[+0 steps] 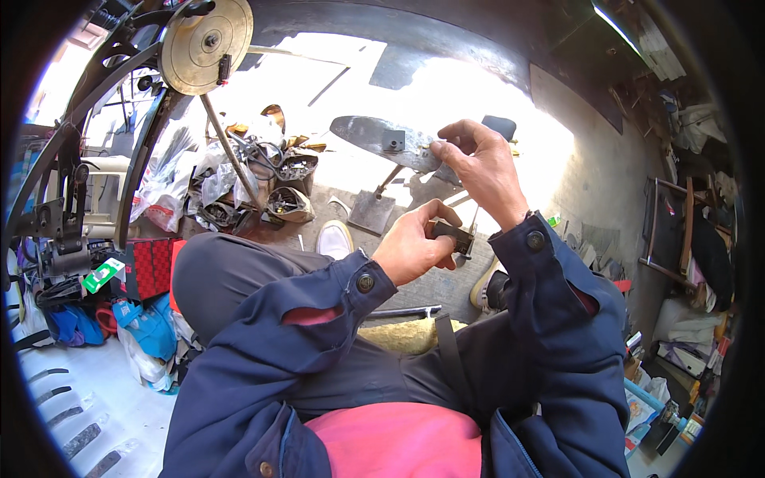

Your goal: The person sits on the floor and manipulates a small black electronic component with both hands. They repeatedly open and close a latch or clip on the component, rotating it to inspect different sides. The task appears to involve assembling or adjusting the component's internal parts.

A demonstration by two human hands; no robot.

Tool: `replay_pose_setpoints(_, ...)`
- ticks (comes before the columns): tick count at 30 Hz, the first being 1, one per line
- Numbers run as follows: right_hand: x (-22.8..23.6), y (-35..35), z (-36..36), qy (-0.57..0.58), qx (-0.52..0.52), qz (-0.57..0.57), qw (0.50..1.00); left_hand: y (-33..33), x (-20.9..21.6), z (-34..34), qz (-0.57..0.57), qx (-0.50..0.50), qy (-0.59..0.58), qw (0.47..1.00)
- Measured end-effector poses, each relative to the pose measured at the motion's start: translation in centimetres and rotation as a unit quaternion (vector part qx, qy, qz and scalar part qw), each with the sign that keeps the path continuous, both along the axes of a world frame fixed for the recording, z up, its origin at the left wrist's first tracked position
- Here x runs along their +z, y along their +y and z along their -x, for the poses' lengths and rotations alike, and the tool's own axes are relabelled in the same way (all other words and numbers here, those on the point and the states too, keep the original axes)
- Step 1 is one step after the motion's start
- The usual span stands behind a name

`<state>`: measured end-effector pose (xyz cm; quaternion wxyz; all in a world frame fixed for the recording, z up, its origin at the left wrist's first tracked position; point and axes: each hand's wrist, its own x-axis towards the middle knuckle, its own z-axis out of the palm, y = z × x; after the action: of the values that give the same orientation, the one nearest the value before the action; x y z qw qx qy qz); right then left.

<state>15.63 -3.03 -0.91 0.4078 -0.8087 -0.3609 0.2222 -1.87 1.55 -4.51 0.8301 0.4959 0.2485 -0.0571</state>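
My left hand (414, 245) is closed around a small dark block (453, 237), gripped between thumb and fingers above my lap. Farther off, my right hand (482, 163) has its thumb and index finger pinched together at the edge of a long, rounded dark metal plate (358, 137). Whatever lies in that pinch is too small to make out. On the plate rests a small dark square piece (393, 141) with a hole. A post beneath the plate runs to a square metal base (372, 213) on the floor.
A black machine frame with a brass-coloured wheel (209, 44) stands at the left. Bags of small parts (291, 199) sit on the floor beside it. A dark bar (402, 311) and yellowish cloth (398, 335) lie between my legs. Shelves of clutter (693, 342) line the right.
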Motion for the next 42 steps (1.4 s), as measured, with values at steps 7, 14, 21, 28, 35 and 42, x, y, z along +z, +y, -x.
replay_pose_setpoints(7, -0.8, 0.6, -0.2, -0.016, 0.009, 0.028, 0.999, 0.3, 0.5, 0.4, 0.002, 0.004, -0.004, 1.0)
replay_pose_setpoints(14, -0.9, 0.5, -0.1, 0.006, 0.0, 0.036, 0.999, 0.2, 0.2, 0.3, 0.014, 0.008, -0.003, 1.0)
replay_pose_setpoints(21, -0.9, 0.7, -0.3, 0.01, 0.006, 0.039, 0.999, 0.0, -0.1, 0.3, 0.01, 0.004, 0.008, 1.0)
replay_pose_setpoints(28, -1.0, 1.1, -0.2, -0.031, 0.003, 0.059, 0.998, -0.2, -0.1, 0.3, 0.014, 0.022, -0.005, 1.0)
replay_pose_setpoints(35, -1.3, 1.1, -0.3, 0.012, -0.005, 0.035, 0.999, 0.2, -0.4, 0.5, 0.01, 0.011, 0.001, 1.0)
replay_pose_setpoints(42, -1.0, 0.2, -0.6, 0.014, -0.013, 0.054, 0.998, 0.4, -0.2, 0.5, 0.011, 0.006, 0.001, 1.0)
